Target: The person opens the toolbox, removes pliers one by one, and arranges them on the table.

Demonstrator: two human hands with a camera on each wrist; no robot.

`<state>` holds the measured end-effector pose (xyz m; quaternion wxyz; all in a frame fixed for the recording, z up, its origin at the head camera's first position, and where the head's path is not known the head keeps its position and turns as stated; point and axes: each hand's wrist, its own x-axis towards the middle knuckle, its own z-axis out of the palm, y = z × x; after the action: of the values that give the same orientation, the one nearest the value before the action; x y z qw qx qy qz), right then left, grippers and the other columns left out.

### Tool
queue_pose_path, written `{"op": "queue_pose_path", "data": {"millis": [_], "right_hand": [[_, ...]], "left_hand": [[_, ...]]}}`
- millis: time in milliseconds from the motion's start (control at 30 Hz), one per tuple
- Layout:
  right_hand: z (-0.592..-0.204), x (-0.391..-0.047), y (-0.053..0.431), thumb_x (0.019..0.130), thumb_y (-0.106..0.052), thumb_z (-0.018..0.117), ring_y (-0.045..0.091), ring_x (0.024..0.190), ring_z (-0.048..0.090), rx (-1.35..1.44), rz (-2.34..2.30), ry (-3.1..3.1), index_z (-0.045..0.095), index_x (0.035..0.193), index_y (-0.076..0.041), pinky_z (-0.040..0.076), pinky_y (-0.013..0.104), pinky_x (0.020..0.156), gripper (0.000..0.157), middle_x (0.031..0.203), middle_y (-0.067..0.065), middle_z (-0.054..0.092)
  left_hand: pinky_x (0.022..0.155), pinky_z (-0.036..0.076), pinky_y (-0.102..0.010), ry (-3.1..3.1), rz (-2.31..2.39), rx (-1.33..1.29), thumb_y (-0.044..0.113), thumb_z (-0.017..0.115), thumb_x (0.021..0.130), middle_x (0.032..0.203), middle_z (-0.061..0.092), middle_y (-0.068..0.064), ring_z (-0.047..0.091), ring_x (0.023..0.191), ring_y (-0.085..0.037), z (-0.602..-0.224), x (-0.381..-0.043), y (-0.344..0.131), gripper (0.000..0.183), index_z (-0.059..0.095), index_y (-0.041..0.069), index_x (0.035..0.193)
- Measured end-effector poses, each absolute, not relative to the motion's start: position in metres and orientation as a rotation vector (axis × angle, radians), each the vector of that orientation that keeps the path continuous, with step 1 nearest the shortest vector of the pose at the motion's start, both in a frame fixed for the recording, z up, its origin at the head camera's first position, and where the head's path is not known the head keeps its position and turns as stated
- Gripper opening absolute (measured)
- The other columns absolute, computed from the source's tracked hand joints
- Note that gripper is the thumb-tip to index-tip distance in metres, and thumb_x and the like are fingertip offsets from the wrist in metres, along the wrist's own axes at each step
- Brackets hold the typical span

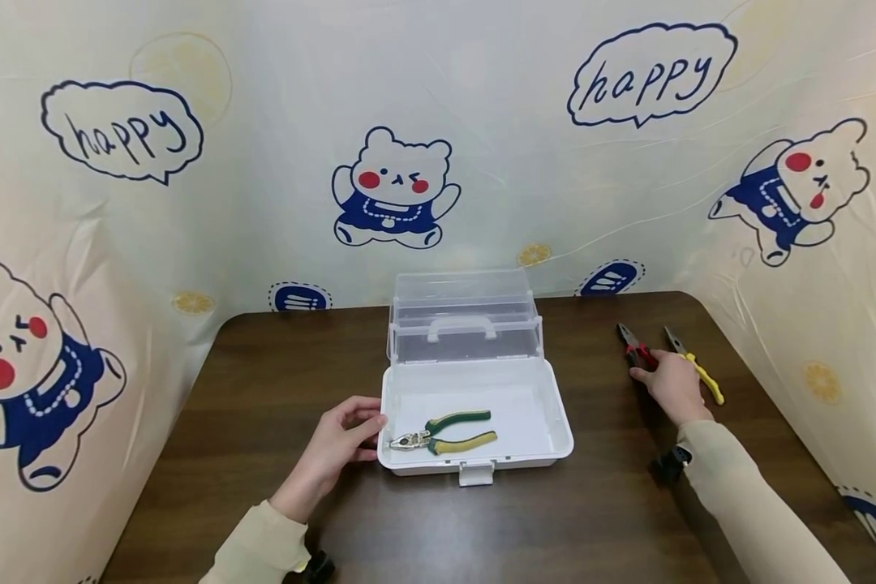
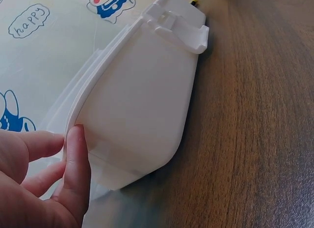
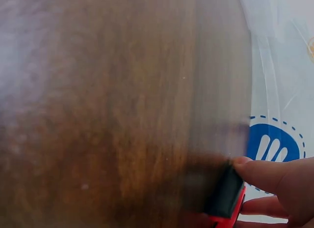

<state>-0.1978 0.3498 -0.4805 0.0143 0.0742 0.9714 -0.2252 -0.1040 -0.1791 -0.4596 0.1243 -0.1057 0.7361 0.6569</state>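
A white plastic toolbox stands on the table with its clear lid raised at the back. My left hand pinches the box's left rim between thumb and fingers; in the left wrist view the fingers lie along the box's side wall. Inside the box, toward its left, combination pliers with green and yellow handles lie with the handles spread. Over at the right, my right hand grips needle-nose pliers with red and black handles, partly hidden by the hand. Its thumb presses a black part of the handle.
Just right of the right hand lies another pair of pliers, with yellow handles. A latch hangs at the box's front. The brown wooden table ends at a cloth printed with bears behind and on both sides.
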Motion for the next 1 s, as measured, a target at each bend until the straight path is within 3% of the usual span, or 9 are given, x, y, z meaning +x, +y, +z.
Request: {"op": "queue_pose_path", "data": {"millis": [567,700,900,1000], "right_hand": [[-0.481,-0.188,0.354,0.099,-0.026,0.068,0.06,0.114,0.055,0.171,-0.669,3.001,0.048,0.139,0.02,0.046,0.069,0.096,0.064,0.134,0.045,0.052],[-0.478,-0.186,0.352,0.099,-0.026,0.069,0.054,0.101,0.06,0.154,-0.663,3.027,0.051,0.136,0.02,0.05,0.065,0.088,0.062,0.128,0.044,0.057],[-0.47,-0.183,0.345,0.097,-0.023,0.071,0.036,0.078,0.056,0.069,-0.724,3.115,0.061,0.126,0.017,0.047,0.043,0.064,0.05,0.107,0.035,0.066],[-0.466,-0.181,0.339,0.097,-0.021,0.072,0.038,0.082,0.061,0.015,-0.772,3.154,0.064,0.124,0.016,0.05,0.047,0.067,0.046,0.109,0.035,0.067]], "left_hand": [[0.063,0.062,-0.034,2.134,1.936,-0.301,0.012,0.073,0.098,0.11,0.065,-0.011,0.066,0.081,-0.02,-0.46,-0.105,-0.179,0.036,0.064,0.0,0.131],[0.063,0.062,-0.034,2.129,1.941,-0.296,0.011,0.073,0.098,0.109,0.065,-0.011,0.066,0.08,-0.02,-0.461,-0.105,-0.179,0.036,0.064,0.0,0.131],[0.062,0.061,-0.032,2.122,1.947,-0.297,0.01,0.073,0.098,0.108,0.065,-0.011,0.066,0.08,-0.02,-0.46,-0.106,-0.18,0.034,0.065,0.0,0.13],[0.062,0.061,-0.032,2.121,1.947,-0.302,0.009,0.073,0.098,0.108,0.065,-0.011,0.066,0.08,-0.02,-0.46,-0.105,-0.18,0.034,0.065,-0.001,0.13]]}}
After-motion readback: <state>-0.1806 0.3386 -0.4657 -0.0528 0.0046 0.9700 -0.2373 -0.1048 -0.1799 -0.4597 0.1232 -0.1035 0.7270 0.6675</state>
